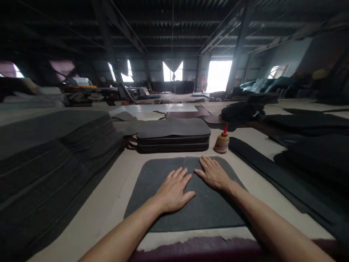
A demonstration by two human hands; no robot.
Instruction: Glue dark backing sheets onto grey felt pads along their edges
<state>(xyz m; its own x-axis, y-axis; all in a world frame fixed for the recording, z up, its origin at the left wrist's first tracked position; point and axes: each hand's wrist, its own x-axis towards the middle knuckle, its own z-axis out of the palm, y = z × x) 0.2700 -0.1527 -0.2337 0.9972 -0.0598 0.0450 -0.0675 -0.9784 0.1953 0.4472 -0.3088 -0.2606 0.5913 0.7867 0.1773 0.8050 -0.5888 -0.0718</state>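
A dark grey felt mat with rounded corners lies flat on the pale work surface in front of me. My left hand rests palm down on the middle of the mat, fingers spread. Just to the right, my right hand also presses flat on the mat, fingers apart and pointing away from me. Neither hand holds anything.
A stack of similar dark mats lies just beyond. A small glue bottle with a red nozzle stands to the stack's right. A tall pile of grey sheets fills the left. Long dark strips lie on the right. A purple edge runs nearest me.
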